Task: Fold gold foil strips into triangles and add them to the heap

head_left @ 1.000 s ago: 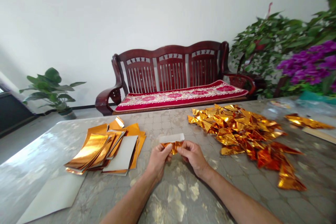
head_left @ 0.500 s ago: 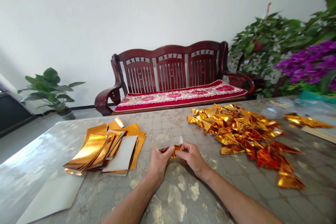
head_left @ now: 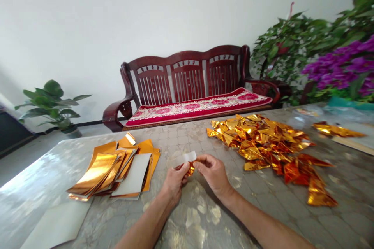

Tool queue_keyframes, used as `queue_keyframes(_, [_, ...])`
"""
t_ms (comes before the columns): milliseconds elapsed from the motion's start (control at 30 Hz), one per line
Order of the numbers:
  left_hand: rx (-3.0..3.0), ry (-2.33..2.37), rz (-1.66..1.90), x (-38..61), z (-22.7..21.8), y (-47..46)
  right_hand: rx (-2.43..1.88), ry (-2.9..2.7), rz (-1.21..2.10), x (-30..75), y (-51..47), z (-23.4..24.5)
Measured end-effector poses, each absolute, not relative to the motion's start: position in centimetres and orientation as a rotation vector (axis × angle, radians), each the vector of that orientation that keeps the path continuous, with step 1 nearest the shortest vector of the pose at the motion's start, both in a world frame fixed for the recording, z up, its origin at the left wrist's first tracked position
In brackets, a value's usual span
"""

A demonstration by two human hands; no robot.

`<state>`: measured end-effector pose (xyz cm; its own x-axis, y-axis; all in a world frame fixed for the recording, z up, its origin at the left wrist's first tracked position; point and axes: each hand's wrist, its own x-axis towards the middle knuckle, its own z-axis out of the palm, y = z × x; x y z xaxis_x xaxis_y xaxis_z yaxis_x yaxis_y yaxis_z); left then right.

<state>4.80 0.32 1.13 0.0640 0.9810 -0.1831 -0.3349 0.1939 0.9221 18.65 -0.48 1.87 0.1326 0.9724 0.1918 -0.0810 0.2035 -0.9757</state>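
Shorter and more steeply tilted than 0.5 s ago: the exposed end of a white paper strip (head_left: 185, 158), rising toward 2 o'clock. Less of a small folded piece of gold foil (head_left: 190, 169) on show as well, and the whole view swung slightly.

Left hand (head_left: 174, 182) at about 7 o'clock of the foil, thumb and fingers pinching foil and strip together. Right hand (head_left: 212, 173) just beside it at about 3 o'clock, fingertips pinching the same folded piece from the other side. Both hands close together, fingers bent rather than spread, the folded piece held just above the counter (head_left: 187, 218) and apparently not resting on it.

Toward 9 o'clock of the hands, a stack of flat gold foil sheets (head_left: 96, 173) with 1 grey-backed sheet (head_left: 134, 175) beside its top layers, and a loose pale card (head_left: 55, 225) near the counter's edge at about 8 o'clock. Toward 2 o'clock, a heap of crumpled gold foil triangles (head_left: 257, 140), with 1 long foil strip (head_left: 336, 130) farther out at about 3 o'clock. Beyond the counter at 12 o'clock, a dark red wooden bench (head_left: 187, 81) with a red floral cushion (head_left: 195, 109); at 10 o'clock, a potted green plant (head_left: 48, 105); at 2 o'clock, leafy foliage (head_left: 289, 42) and purple flowers (head_left: 339, 68).
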Motion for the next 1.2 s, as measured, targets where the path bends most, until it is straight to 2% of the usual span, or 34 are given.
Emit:
queue_keyframes(800, [0.863, 0.898, 1.183, 4.7, 0.2, 0.4, -1.238, -1.508, 0.452, 18.1, -2.2, 4.0])
queue_keyframes(1200, [0.878, 0.82, 1.111, 4.6, -0.4, 0.2, -1.264, -1.552, 0.37, 17.9, -2.3, 4.4])
